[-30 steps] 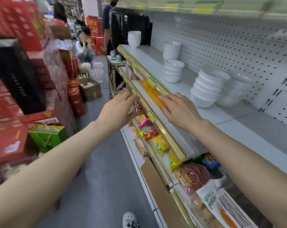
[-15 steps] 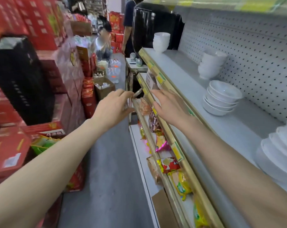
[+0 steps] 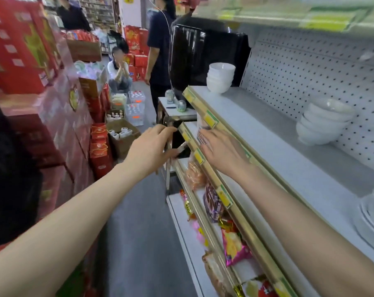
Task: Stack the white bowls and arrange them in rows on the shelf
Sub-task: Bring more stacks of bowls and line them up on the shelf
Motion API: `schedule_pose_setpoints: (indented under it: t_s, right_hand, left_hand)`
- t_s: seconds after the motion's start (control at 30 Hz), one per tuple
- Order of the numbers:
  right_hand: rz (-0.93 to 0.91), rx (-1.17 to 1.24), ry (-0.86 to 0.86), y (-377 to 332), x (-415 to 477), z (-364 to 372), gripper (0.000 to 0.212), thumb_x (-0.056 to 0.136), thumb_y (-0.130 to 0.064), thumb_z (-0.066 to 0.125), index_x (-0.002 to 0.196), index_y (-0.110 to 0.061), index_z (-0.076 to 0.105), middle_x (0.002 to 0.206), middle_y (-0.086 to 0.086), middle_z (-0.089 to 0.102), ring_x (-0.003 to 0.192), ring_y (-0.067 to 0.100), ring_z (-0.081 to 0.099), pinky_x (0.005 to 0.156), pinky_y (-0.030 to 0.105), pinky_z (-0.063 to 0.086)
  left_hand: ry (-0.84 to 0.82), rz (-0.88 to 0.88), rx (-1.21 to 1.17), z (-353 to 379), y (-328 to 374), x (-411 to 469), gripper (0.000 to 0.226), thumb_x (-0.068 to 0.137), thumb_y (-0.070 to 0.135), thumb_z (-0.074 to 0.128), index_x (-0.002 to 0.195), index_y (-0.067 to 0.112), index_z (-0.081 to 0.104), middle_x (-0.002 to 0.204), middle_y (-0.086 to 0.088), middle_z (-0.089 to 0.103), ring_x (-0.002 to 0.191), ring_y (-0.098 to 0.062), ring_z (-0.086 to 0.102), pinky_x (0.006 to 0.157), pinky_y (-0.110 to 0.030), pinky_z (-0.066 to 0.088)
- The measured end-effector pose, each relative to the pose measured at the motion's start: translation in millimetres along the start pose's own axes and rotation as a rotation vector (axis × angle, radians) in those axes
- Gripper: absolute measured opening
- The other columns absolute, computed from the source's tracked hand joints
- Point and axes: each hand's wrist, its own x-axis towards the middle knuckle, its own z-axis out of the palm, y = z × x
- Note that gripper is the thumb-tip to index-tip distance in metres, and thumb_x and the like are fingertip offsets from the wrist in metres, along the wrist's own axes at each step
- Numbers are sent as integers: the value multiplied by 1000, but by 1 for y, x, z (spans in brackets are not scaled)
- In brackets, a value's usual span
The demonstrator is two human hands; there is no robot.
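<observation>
A tall stack of white bowls point(image 3: 220, 78) stands at the far end of the grey shelf point(image 3: 278, 146). A second stack of white bowls point(image 3: 322, 123) sits against the pegboard at the right. A third white stack point(image 3: 372, 219) is cut off by the right edge. My left hand point(image 3: 151, 148) hangs over the aisle beside the shelf's front, fingers relaxed, holding nothing. My right hand point(image 3: 220, 151) reaches forward along the shelf's gold front rail, fingers straight, empty. Both hands are well short of the far stack.
Snack packets point(image 3: 233, 247) fill the lower shelves. A black appliance point(image 3: 194, 52) stands behind the far stack. A small table point(image 3: 175, 112) blocks the aisle end. Red gift boxes point(image 3: 31, 82) line the left. One person crouches point(image 3: 119, 71) and another stands point(image 3: 160, 46) ahead.
I have moved forward along the shelf. The near stacks slid right and partly out of view, and the far stack came closer. Both hands stay extended and empty.
</observation>
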Motion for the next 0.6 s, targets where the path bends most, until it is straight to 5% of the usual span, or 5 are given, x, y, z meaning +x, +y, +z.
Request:
schedule_pose_setpoints:
  t_s: [0.17, 0.6]
  right_hand:
    - [106, -10, 43, 11, 82, 15, 46, 101, -29, 41, 146, -19, 43, 144, 3, 51, 127, 24, 49, 103, 37, 40]
    - [328, -70, 243, 139, 250, 28, 42, 98, -29, 46, 138, -16, 50, 129, 8, 61, 114, 32, 56, 91, 42, 47]
  left_hand:
    - [-10, 86, -16, 17, -58, 87, 59, 87, 41, 67, 139, 23, 46, 127, -2, 56, 113, -27, 55, 84, -45, 53]
    - [-47, 182, -179, 115, -118, 300, 65, 87, 49, 64, 143, 22, 42, 136, -1, 51, 120, -23, 52, 89, -41, 51]
